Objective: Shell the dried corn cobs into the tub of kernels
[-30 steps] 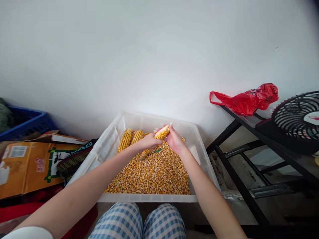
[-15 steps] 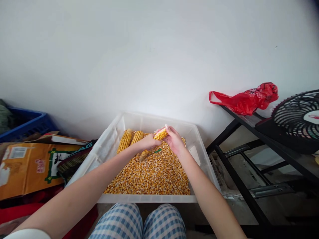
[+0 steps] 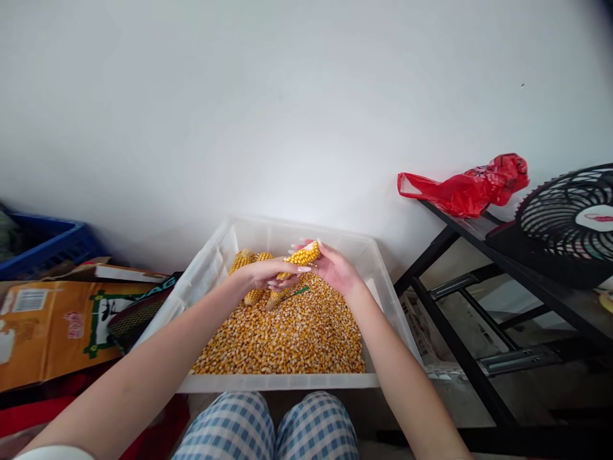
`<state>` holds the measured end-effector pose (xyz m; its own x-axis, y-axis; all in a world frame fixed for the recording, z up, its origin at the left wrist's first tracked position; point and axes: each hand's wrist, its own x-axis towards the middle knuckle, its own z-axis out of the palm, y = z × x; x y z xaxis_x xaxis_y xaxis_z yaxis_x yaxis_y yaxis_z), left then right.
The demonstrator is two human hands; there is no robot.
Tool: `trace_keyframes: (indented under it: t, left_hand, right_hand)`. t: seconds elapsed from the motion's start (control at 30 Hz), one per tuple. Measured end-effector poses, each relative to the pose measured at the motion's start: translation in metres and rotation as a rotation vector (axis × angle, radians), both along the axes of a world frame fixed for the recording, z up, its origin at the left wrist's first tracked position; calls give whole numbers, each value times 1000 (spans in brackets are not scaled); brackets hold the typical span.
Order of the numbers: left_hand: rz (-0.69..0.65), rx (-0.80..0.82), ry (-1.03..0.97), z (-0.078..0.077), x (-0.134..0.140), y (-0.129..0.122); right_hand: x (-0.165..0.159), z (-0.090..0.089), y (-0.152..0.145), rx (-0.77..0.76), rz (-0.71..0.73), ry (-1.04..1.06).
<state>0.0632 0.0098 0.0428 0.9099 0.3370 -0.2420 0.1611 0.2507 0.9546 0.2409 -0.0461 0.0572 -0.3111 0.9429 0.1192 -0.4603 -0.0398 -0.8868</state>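
A yellow ear of corn (image 3: 303, 255) is held between my two hands over a translucent plastic bin (image 3: 280, 382), pale bare cob showing at its far tip. My left hand (image 3: 269, 272) is closed around its near end, fingers extending under it. Behind the far end curves my right hand (image 3: 339, 271), its thumb against the tip. Loose corn kernels (image 3: 292, 338) fill much of the bin. Below and left of my left hand lie several more ears of corn (image 3: 243, 258), partly covered by it. A thin tool with a green handle (image 3: 301, 290) rests on the kernels.
To the right, a black metal frame table (image 3: 460, 223) carries a red plastic bag (image 3: 472, 188) and a black fan (image 3: 569, 223). On the left are an orange cardboard box (image 3: 62, 326) and a blue crate (image 3: 62, 239). A white wall (image 3: 297, 115) rises behind the bin.
Both hands and the ear of corn have shifted slightly left. The ear has turned in my grip, so bare cob now shows at its tip. My right fingers have loosened somewhat.
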Motion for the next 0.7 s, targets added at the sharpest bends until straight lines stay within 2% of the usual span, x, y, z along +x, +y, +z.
trace_keyframes:
  t: [0.17,0.33,0.47,0.57,0.7]
  left_hand:
    - [210,110,-68,-1,10,-8]
    - [280,302,15,-2,15,-13]
    - [324,453,155,-6,16,-13]
    - [300,416,192,-9,17,-10]
    - [266,364,135,-11,13,-4]
  right_hand:
    - [0,-2,1,49,-135,-53]
    - [-3,-5,4,12,-239,-113]
    - [-9,-20,10,-99,-393,-215]
    - [-9,-29,16,-126,-342,-161]
    - [-6,-28,20,-197,-231,7]
